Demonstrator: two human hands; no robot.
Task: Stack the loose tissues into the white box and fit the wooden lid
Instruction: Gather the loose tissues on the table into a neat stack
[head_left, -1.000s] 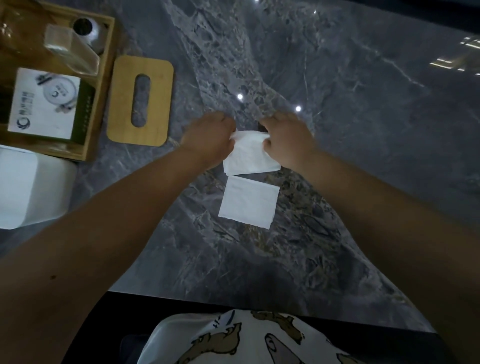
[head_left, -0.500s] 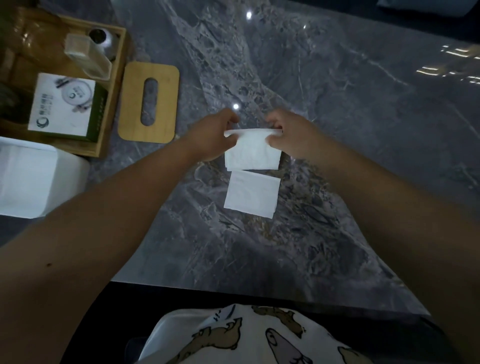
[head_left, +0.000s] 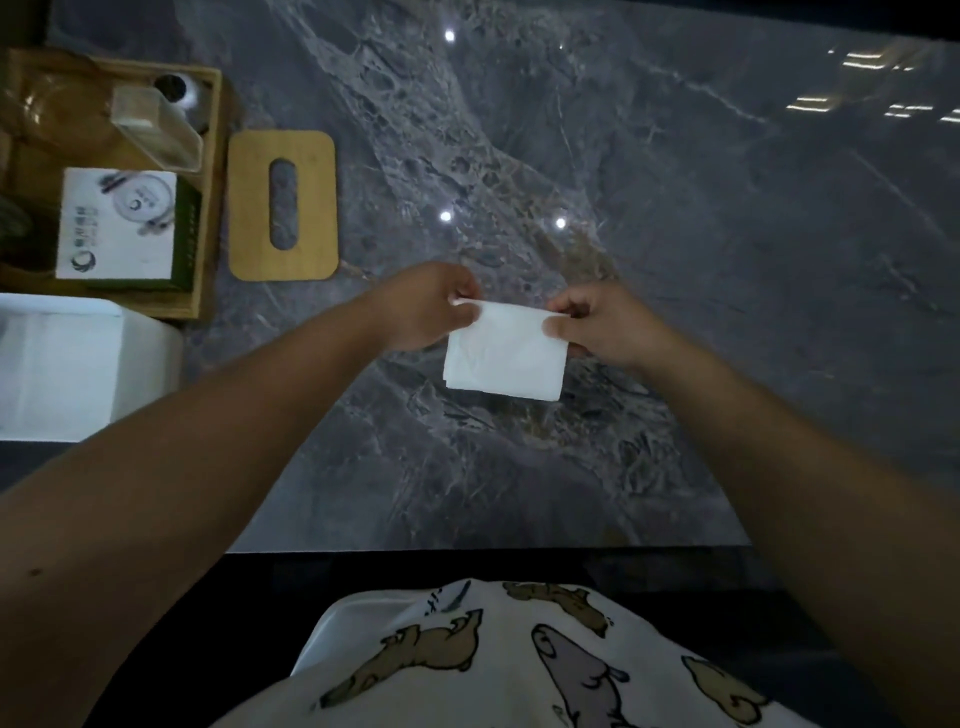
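Observation:
A folded white tissue (head_left: 504, 356) hangs over the middle of the dark marble table, held by its top edge. My left hand (head_left: 421, 306) pinches its upper left corner and my right hand (head_left: 597, 325) pinches its upper right corner. No second tissue shows on the table; whether one lies under the held tissue I cannot tell. The white box (head_left: 78, 364) stands at the left edge, its top open. The wooden lid (head_left: 283, 205), with an oval slot, lies flat on the table beyond the box.
A wooden tray (head_left: 205, 208) at the far left holds a white and green carton (head_left: 117, 223), a clear rectangular bottle (head_left: 156, 127) and a glass jar (head_left: 57, 104). The table's front edge (head_left: 488, 548) runs close to my body.
Both hands have lifted the tissue and drawn it towards me, over the spot where a second tissue lay on the table. That lower tissue no longer shows.

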